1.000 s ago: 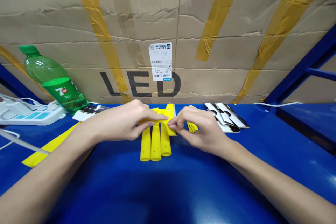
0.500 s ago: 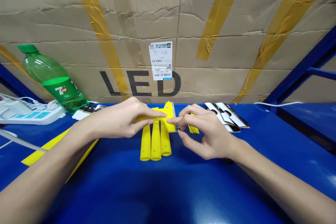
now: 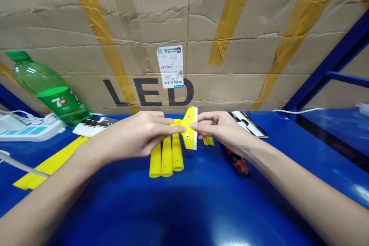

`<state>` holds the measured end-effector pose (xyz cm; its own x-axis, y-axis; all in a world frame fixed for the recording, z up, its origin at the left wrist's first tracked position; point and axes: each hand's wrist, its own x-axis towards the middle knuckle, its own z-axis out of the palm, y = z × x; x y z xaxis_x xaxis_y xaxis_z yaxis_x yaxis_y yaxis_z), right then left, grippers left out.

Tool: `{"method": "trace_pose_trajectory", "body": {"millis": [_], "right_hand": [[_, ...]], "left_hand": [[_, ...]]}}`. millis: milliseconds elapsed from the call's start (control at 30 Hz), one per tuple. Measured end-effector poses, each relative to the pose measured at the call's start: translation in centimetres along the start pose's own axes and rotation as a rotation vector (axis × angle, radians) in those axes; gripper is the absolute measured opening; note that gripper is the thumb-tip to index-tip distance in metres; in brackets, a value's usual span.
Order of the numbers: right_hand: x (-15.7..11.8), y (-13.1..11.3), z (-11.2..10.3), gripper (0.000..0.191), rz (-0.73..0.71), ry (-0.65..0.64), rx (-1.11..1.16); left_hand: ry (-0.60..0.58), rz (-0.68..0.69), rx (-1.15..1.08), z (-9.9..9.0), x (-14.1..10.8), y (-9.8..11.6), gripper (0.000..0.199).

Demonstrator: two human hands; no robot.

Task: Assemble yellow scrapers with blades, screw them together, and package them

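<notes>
"Where was the yellow scraper (image 3: 189, 133)?"

"Right between the two hands, lifted off the bench (image 3: 184, 207). The left hand (image 3: 148, 132) sat at its nine o'clock, fingers closed on the narrow end. The right hand (image 3: 219, 127) was at three, thumb over the metal edge (image 3: 195, 140), fingers curled behind, pinching it."

"Had anything changed from half a second earlier?"

"Yes. Then, the scraper was tilted and the right thumb and finger were spread apart near its lower corner. Now the broad face stood turned to us, two holes showing, and those fingers had closed up. More of the red-and-black handle (image 3: 239, 163) had come into sight, too, at four o'clock."

"And around them?"

"Three yellow tubes (image 3: 166, 157) lay side by side at seven o'clock, small yellow pieces (image 3: 208, 140) at four, just past the right fingers. Black-and-white cards (image 3: 250, 123) were at three, a yellow strip (image 3: 49, 165) between eight and nine. The bench was glossy blue. A green bottle (image 3: 52, 88) leaned between nine and ten, behind a power strip (image 3: 31, 130). At twelve, a taped cardboard box (image 3: 161, 19) marked LED walled off the back."
</notes>
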<state>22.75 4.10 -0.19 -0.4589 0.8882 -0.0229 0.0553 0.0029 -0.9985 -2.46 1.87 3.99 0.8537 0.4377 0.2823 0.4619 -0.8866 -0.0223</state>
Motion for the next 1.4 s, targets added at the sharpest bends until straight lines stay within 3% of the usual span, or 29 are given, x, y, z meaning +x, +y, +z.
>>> {"method": "trace_pose_trajectory", "body": {"millis": [67,200,333,433,700,1300,1400], "right_hand": [[-0.1,-0.1,0.0,0.030,-0.003,-0.031,0.064],[-0.2,-0.3,0.0,0.026,0.014,0.024,0.075],[-0.1,-0.3,-0.2,0.023,0.031,0.023,0.095],[-0.2,-0.3,-0.2,0.026,0.059,-0.005,0.123],[-0.2,-0.3,-0.3,0.024,0.044,-0.027,0.105],[-0.2,-0.4,-0.5,0.029,0.077,-0.044,0.123],[-0.3,-0.6,-0.5,0.028,0.070,-0.052,0.112]], "left_hand": [[0.019,0.020,0.018,0.4,0.1,0.1,0.043],[0.053,0.007,0.081,0.7,0.0,0.3,0.050],[-0.048,-0.038,0.131,0.4,0.1,1.0,0.074],[-0.119,-0.022,0.139,0.4,0.4,1.5,0.082],[-0.205,-0.056,0.064,0.7,0.5,1.7,0.081],[-0.178,-0.063,-0.005,0.7,0.8,1.9,0.059],[-0.181,-0.092,-0.043,0.8,0.7,1.9,0.063]]}}
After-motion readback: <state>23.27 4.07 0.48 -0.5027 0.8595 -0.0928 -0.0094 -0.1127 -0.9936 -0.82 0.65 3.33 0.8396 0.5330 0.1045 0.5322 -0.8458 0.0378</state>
